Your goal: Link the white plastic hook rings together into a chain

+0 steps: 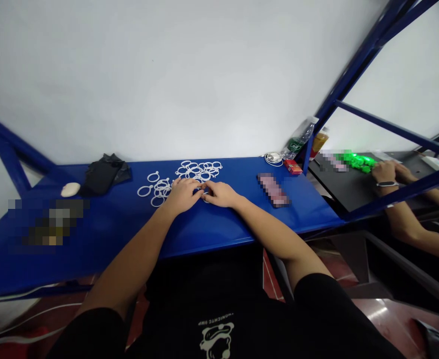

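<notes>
Loose white plastic curtain rings (194, 168) with small eyelets lie heaped on the blue table (212, 229). More of these rings (155, 190) are scattered beside my left hand (185, 195). Its fingers curl over the near side of the pile, with the thumb reaching toward the other hand; what they grip is hidden. My right hand (221, 194) meets it almost tip to tip. Its thumb and fingers are closed on a white curtain ring (206, 200), of which only a part shows below the thumb.
Left are a black plastic bag (103, 174), a whitish rounded object (70, 189) and a blurred patch. Right lie a pixelated phone-like object (273, 189), a white cable (273, 159), a red box (293, 167) and a bottle (300, 139). Beyond the blue frame, another person's hands (385, 172) rest near green items.
</notes>
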Action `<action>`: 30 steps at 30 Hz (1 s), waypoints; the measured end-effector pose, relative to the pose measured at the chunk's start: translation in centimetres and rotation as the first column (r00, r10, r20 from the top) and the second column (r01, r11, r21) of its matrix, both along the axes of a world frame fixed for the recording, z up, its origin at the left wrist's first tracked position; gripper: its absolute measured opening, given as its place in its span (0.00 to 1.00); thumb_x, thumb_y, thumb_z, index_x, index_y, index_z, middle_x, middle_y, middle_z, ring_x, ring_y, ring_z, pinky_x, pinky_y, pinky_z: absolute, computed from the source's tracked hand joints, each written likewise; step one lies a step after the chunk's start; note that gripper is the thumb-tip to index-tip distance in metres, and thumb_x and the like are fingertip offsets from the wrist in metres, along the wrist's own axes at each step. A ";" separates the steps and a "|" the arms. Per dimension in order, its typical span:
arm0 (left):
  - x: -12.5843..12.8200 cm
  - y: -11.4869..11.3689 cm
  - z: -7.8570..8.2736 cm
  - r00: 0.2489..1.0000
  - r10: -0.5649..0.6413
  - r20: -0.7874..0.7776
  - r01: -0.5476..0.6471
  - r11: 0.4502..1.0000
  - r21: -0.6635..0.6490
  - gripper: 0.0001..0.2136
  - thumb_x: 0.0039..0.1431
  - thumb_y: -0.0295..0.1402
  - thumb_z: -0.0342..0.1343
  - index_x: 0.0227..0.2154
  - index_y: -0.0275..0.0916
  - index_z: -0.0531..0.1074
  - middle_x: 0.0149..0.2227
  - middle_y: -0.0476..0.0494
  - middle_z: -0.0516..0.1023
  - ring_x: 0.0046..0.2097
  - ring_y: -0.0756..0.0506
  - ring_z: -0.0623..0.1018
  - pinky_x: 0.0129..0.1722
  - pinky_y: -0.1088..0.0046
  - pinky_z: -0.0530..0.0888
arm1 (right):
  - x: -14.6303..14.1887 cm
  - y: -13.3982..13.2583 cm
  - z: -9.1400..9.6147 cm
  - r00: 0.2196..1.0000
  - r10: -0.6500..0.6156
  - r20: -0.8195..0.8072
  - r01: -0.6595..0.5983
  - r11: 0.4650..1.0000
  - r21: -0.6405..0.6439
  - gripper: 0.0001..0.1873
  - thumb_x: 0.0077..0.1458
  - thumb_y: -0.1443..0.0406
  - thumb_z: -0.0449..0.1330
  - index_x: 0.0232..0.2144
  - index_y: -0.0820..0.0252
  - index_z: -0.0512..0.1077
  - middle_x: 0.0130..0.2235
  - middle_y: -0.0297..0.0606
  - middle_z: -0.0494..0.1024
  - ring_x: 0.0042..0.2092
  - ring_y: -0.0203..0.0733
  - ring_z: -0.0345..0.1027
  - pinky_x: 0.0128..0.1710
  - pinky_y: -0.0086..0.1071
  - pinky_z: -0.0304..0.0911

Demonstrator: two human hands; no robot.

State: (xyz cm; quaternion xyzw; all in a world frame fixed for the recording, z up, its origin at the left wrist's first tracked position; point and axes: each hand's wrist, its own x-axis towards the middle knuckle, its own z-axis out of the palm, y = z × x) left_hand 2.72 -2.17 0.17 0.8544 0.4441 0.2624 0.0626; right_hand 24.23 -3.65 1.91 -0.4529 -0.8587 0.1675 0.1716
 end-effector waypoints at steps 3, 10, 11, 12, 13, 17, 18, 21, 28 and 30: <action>-0.1 0.1 -0.3 0.999 0.049 0.001 -0.049 0.999 -0.013 0.10 0.65 0.39 0.61 0.45 0.48 0.83 0.51 0.39 0.84 0.57 0.32 0.78 0.68 0.38 0.57 | 0.1 0.2 -0.1 0.998 -0.044 0.047 0.043 0.999 0.013 0.22 0.65 0.51 0.66 0.53 0.57 0.75 0.39 0.39 0.85 0.39 0.44 0.78 0.38 0.31 0.62; 0.0 0.1 -0.2 0.999 0.031 -0.010 -0.032 0.999 -0.012 0.11 0.66 0.39 0.61 0.47 0.46 0.84 0.51 0.38 0.84 0.56 0.32 0.79 0.64 0.43 0.65 | 0.8 0.7 0.2 0.994 -0.047 0.097 0.042 0.998 0.049 0.09 0.61 0.61 0.65 0.42 0.57 0.80 0.39 0.39 0.85 0.39 0.44 0.77 0.38 0.31 0.61; 0.0 0.0 0.0 1.000 0.029 -0.010 -0.029 0.999 -0.014 0.11 0.66 0.39 0.61 0.47 0.46 0.84 0.51 0.38 0.84 0.55 0.32 0.79 0.61 0.46 0.68 | 1.0 0.8 0.2 0.998 -0.031 0.061 0.028 0.998 0.050 0.08 0.62 0.63 0.64 0.42 0.58 0.80 0.39 0.38 0.85 0.38 0.42 0.76 0.38 0.30 0.61; 0.1 0.0 0.2 1.000 0.021 -0.003 -0.021 1.000 -0.016 0.11 0.67 0.39 0.60 0.47 0.45 0.84 0.50 0.38 0.84 0.54 0.33 0.80 0.59 0.48 0.70 | 1.1 0.8 0.2 1.000 -0.017 0.008 0.016 0.999 0.052 0.08 0.63 0.64 0.63 0.42 0.58 0.79 0.39 0.38 0.85 0.37 0.41 0.76 0.38 0.30 0.61; 0.2 -0.1 0.4 1.000 0.007 0.011 -0.007 1.000 -0.017 0.11 0.67 0.39 0.60 0.47 0.44 0.84 0.50 0.38 0.85 0.53 0.34 0.80 0.57 0.51 0.72 | 1.2 0.9 0.1 0.998 -0.005 -0.057 0.008 0.999 0.053 0.08 0.64 0.65 0.62 0.43 0.59 0.79 0.39 0.38 0.85 0.37 0.40 0.75 0.38 0.29 0.61; 0.3 -0.4 1.3 0.990 -0.063 0.129 0.067 0.997 -0.026 0.12 0.70 0.39 0.57 0.46 0.43 0.84 0.46 0.40 0.85 0.48 0.38 0.82 0.52 0.58 0.76 | 1.2 1.0 -0.4 0.951 0.017 -0.310 0.001 0.998 0.059 0.10 0.67 0.63 0.60 0.46 0.60 0.79 0.40 0.37 0.84 0.37 0.38 0.75 0.39 0.28 0.63; 0.4 -0.4 1.6 0.985 -0.067 0.157 0.072 0.997 -0.026 0.12 0.70 0.40 0.58 0.46 0.43 0.84 0.45 0.41 0.86 0.47 0.38 0.82 0.51 0.59 0.76 | 1.2 1.0 -0.5 0.934 0.023 -0.356 -0.001 0.998 0.062 0.10 0.67 0.62 0.60 0.46 0.60 0.79 0.39 0.37 0.84 0.37 0.37 0.75 0.39 0.28 0.63; 0.4 -0.6 2.1 0.977 -0.063 0.205 0.067 0.998 -0.013 0.12 0.70 0.42 0.58 0.44 0.44 0.84 0.43 0.42 0.86 0.45 0.39 0.83 0.51 0.59 0.77 | 1.2 0.9 -0.6 0.887 0.046 -0.459 -0.035 0.999 0.034 0.14 0.68 0.58 0.59 0.45 0.60 0.80 0.37 0.37 0.84 0.34 0.37 0.74 0.38 0.29 0.65; 0.6 -0.7 2.2 0.968 -0.122 0.219 0.117 0.993 0.033 0.14 0.74 0.40 0.53 0.44 0.44 0.84 0.43 0.43 0.87 0.45 0.41 0.84 0.51 0.60 0.78 | 1.3 0.6 -0.3 0.807 -0.017 -0.591 -0.050 0.994 -0.097 0.20 0.66 0.48 0.62 0.43 0.59 0.79 0.28 0.33 0.79 0.27 0.38 0.73 0.30 0.29 0.66; 0.7 -0.7 2.2 0.967 -0.130 0.221 0.123 0.991 0.049 0.14 0.74 0.39 0.52 0.43 0.43 0.84 0.42 0.43 0.87 0.44 0.41 0.84 0.50 0.61 0.77 | 1.1 0.4 -0.2 0.807 -0.024 -0.590 -0.027 0.997 -0.077 0.20 0.66 0.48 0.61 0.42 0.58 0.78 0.28 0.33 0.79 0.27 0.37 0.72 0.31 0.29 0.65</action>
